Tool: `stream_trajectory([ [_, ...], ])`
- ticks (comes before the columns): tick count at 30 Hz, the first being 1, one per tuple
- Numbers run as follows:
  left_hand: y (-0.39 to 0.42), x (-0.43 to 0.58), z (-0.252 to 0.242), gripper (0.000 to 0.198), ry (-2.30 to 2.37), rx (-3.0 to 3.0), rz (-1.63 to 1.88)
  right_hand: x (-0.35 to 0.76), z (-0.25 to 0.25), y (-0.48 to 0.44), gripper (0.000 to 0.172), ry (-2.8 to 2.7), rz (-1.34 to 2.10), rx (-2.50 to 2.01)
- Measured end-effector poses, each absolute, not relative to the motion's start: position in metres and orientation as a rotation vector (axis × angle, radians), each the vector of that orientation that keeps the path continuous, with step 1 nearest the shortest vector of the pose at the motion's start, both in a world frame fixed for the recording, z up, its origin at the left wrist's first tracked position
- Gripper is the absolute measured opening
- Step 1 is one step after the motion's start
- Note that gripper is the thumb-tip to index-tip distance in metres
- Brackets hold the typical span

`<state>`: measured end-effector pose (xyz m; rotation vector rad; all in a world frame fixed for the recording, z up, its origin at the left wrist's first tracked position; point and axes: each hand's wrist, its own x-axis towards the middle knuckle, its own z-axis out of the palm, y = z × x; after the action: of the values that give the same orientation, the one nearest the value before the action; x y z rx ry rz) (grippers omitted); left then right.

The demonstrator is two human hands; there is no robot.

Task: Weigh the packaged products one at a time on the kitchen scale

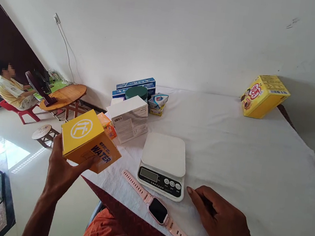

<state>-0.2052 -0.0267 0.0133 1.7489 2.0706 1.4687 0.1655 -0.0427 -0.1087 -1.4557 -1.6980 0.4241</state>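
Note:
My left hand grips a yellow and orange box marked WATER, held up off the table's left edge. My right hand rests on the white tablecloth with its fingers curled loosely, just right of a white kitchen scale. I cannot make out anything under its fingers. A pink smartwatch lies flat at the table's near edge, between my hands and in front of the scale.
A white box, blue boxes, a green lid and small cartons crowd the far left of the table. A yellow snack box stands far right by the wall. A seated person is at a round wooden table; a stool stands nearby.

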Motion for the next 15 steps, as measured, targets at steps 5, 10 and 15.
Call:
stream_trajectory([
  [5, -0.016, -0.197, -0.009, 0.094, 2.180, 1.761, 1.336, 0.166, -0.115, -0.041, 0.037, -1.700, 0.401, -1.414],
  [10, -0.005, -0.181, -0.028, 0.090, 2.187, 1.726, 1.337, 0.166, -0.117, -0.039, 0.037, -1.723, 0.357, -1.404],
  [15, -0.004, -0.181, -0.027, 0.106, 2.148, 1.781, 1.392, 0.164, -0.115, -0.040, 0.035, -1.746, 0.294, -1.411],
])
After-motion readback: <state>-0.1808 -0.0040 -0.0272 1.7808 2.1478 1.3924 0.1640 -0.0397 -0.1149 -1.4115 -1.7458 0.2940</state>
